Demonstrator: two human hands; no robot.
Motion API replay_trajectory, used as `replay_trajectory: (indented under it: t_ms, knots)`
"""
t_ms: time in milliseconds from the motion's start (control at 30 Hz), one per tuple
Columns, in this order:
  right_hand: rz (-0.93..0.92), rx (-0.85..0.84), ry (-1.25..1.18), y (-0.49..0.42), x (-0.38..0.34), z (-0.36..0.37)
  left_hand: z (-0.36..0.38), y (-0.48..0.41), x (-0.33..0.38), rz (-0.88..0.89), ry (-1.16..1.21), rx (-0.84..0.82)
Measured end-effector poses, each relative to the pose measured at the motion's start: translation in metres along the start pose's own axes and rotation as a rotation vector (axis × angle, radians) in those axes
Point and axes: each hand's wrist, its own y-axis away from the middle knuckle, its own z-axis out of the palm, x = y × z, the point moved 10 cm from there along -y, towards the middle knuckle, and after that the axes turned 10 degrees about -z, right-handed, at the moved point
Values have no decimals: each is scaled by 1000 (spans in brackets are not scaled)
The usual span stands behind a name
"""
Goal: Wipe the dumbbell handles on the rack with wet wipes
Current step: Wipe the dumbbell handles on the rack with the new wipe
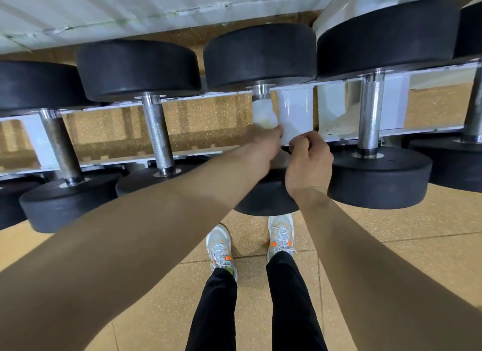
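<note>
A row of black dumbbells sits on a white rack (pixel 296 110). The rack stands on a tan, speckled floor (pixel 407 235).

The left hand (pixel 263 141) reaches out to the middle dumbbell (pixel 260 55). It grips a white wet wipe (pixel 263 114) that is wrapped round the shiny handle (pixel 260 91). Only the top bit of that handle shows above the wipe. The left hand looks blurry.

The right hand (pixel 309 160) is just beside the left hand, near the low end of the same handle. Its fingers are curled in tight. I cannot tell if it holds anything. It sits over the front weight (pixel 266 196) of the middle dumbbell.

To the left is another dumbbell with a bumpy silver handle (pixel 157 134). Further left is one with a dark, rusty handle (pixel 61 147). To the right is a dumbbell with a bright silver handle (pixel 370 110). No hand touches these.

Down below, the person stands close to the rack in two white shoes (pixel 219 249) with orange spots and black trousers (pixel 294 298).
</note>
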Motion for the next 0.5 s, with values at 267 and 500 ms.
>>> replay_trajectory:
  t_ms: [267, 500]
  knots:
    - [-13, 17, -24, 0, 1, 0, -8, -2, 46, 55, 164, -35]
    - [-19, 10, -27, -1, 1, 1, 5, -13, 26, 126, 11, -409]
